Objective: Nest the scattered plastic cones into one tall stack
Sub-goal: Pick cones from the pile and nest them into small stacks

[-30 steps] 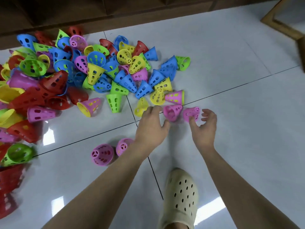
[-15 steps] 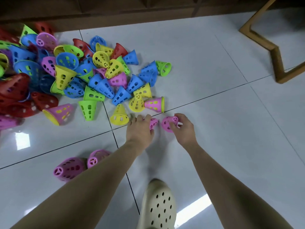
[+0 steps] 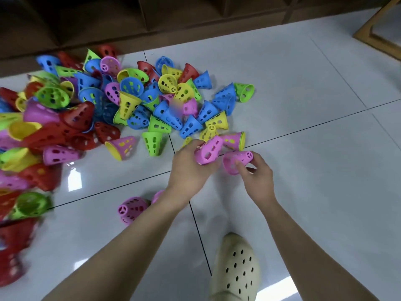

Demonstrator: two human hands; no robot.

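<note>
The floor [image 3: 303,203] is glossy white tile with dark grout lines crossing under the arms, and window glare glints on it at near right and left. Dark wooden furniture [image 3: 130,18] runs along the far edge; a light wooden frame [image 3: 377,35] juts in at the far right corner. The right half of the floor lies open, while the left and far-left are crowded by a heap of perforated plastic cones [image 3: 134,101] in blue, yellow, green, red and pink.

At the heap's near right edge, the left hand [image 3: 188,168] grips a pink cone [image 3: 208,151] by its wide end, fingers curled round it, narrow tip pointing far-right. The right hand [image 3: 258,172] pinches a second pink cone [image 3: 236,161] between thumb and fingers, its open mouth turned toward the person. The two cones are just beside each other, slightly apart.

Two more pink cones [image 3: 132,208] lie on the tile near the left forearm. A cream perforated clog [image 3: 236,268] stands at the near edge.
</note>
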